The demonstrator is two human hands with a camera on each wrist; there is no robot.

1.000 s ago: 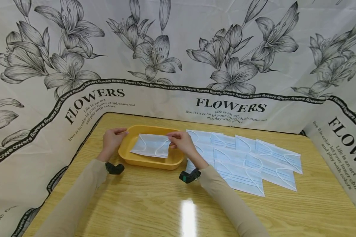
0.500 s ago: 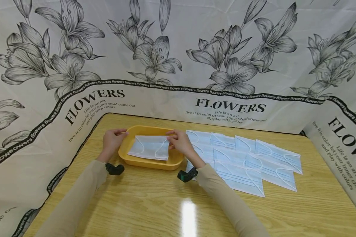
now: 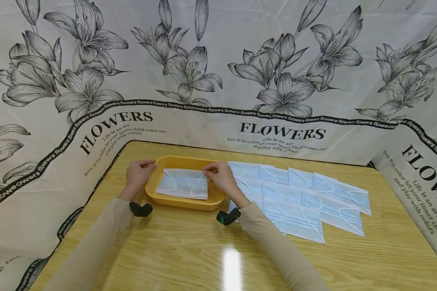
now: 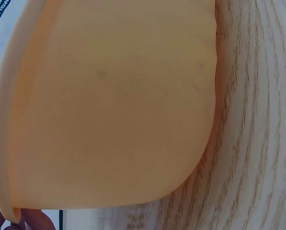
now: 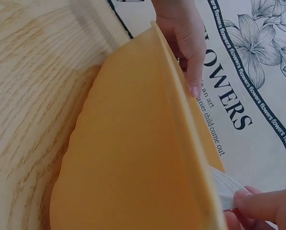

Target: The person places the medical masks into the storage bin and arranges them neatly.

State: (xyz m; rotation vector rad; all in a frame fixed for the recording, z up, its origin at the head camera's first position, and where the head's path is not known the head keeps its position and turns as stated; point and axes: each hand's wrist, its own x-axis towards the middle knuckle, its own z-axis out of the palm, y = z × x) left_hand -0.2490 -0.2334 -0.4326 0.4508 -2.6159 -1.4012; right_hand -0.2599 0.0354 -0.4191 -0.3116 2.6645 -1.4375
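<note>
- The left hand (image 3: 136, 174) pinched the left rim of the yellow tray (image 3: 185, 205), with its fingertips at that edge; in the left wrist view only the tips showed, at the lower corner.
- The right hand (image 3: 221, 176) pinched the far right corner of a pale blue face mask (image 3: 180, 184) between thumb and fingers, just beside a white ear loop.
- That mask was spread out flat inside the tray, its two ear loops curving across the upper face; whether its whole underside touched the tray floor could not be told.
- The tray stood on the wood-grained tabletop (image 3: 189, 246), its rounded corners and raised wall visible from both wrists.
- To the right of the tray, more face masks (image 3: 293, 214) lay on the tabletop in staggered, overlapping rows, loops facing up; the right hand and forearm covered part of the nearest ones.
- Both forearms wore beige sleeves (image 3: 94, 242), and a dark wrist device (image 3: 141, 209) sat below the left hand, with a matching one (image 3: 228, 217) below the right.
- Behind and at the sides of the tabletop hung a white cloth (image 3: 211, 93) printed with black line-drawn lilies, the word "FLOWERS" and a dark lettered band.
- A bright glare (image 3: 231, 266) marked the near part of the tabletop.
</note>
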